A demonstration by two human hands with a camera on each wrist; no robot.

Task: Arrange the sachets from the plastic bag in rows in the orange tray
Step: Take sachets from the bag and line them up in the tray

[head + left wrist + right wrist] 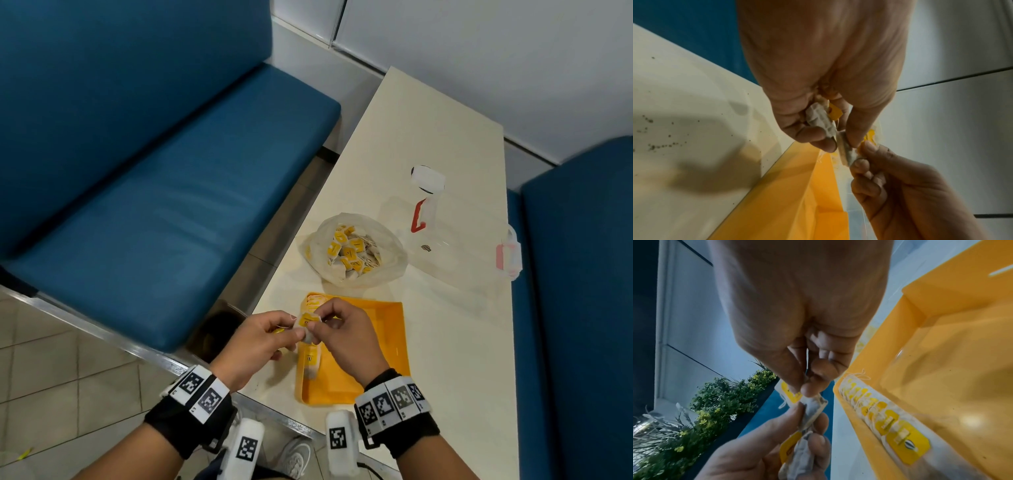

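Both hands meet just above the left wall of the orange tray (376, 342). My left hand (291, 329) grips a small bunch of white sachets (820, 120) with yellow tags. My right hand (318, 325) pinches one sachet (812, 408) of that bunch between thumb and forefinger, while the left hand (807, 443) still holds its other end. A row of sachets (879, 418) stands packed along the tray's left wall (310, 359); the rest of the tray floor (941, 353) is bare. The open plastic bag (352, 250), with several more sachets, lies just beyond the tray.
A clear plastic container (424, 212) with a red latch stands right of the bag, near the table's right edge. Blue benches (154, 171) flank the cream table (445, 137). The tray sits close to the table's near-left edge. Green plants (715, 402) show in the right wrist view.
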